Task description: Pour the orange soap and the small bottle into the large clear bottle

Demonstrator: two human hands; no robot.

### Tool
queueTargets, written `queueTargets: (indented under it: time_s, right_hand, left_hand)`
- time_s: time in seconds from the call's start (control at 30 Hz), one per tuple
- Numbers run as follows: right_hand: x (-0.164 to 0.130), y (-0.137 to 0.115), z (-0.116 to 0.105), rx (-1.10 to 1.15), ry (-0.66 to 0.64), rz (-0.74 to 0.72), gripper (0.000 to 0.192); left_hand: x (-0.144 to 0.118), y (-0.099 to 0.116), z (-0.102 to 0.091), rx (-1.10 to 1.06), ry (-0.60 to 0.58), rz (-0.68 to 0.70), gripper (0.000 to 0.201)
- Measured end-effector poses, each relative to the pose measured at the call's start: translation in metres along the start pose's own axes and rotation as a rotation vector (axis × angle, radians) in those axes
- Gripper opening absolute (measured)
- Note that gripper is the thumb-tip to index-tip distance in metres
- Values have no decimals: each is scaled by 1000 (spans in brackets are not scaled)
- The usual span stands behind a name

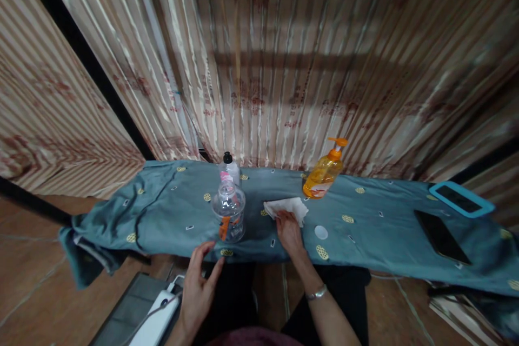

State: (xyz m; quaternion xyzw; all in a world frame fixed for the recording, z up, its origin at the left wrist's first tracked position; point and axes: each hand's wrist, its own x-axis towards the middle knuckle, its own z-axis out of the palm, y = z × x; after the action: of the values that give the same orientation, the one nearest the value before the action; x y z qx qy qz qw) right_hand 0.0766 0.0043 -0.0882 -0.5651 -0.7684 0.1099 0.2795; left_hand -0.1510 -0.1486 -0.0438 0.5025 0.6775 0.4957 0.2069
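My left hand [199, 281] hovers at the near edge of the cloth-covered table, thumb and fingers apart, holding nothing. Just beyond its fingertips stands a clear plastic cup [235, 227] with a dome-shaped top and an orange print. My right hand [288, 233], a silver bracelet on its wrist, has its fingers on a white tissue [292, 206] that lies spread on the table. To the right of that hand rests a small white round disc [321, 232], perhaps a lid.
Behind the cup is a clear bottle [229, 170] with a black cap. An orange pump bottle [323, 174] stands farther right. A black phone [441, 237] and a blue-framed tablet [461, 199] lie at the right. A striped curtain [263, 65] hangs behind the table [162, 227].
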Motion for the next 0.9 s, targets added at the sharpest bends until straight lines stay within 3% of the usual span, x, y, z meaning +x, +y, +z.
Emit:
queueTargets:
  time_s: [0.17, 0.3, 0.5, 0.67, 0.77, 0.9]
  right_hand:
    - [-7, -18, -5, 141, -57, -27, 13]
    - [9, -25, -22, 293, -35, 12, 33]
    - [109, -64, -38, 500, -17, -108, 56]
    - [178, -112, -23, 578, -81, -194, 82]
    - [194, -127, -5, 624, -112, -219, 74]
    - [198, -130, 13, 682, -76, -237, 37]
  left_hand:
    - [17, 10, 24, -137, 61, -10, 82]
    - [22, 3, 41, -153, 83, 32, 96]
    - [22, 2, 55, -160, 94, 13, 105]
    - [45, 8, 62, -167, 162, -13, 115]
    - [57, 5, 68, -203, 145, -46, 115]
    - [58, -2, 70, -215, 141, -55, 114]
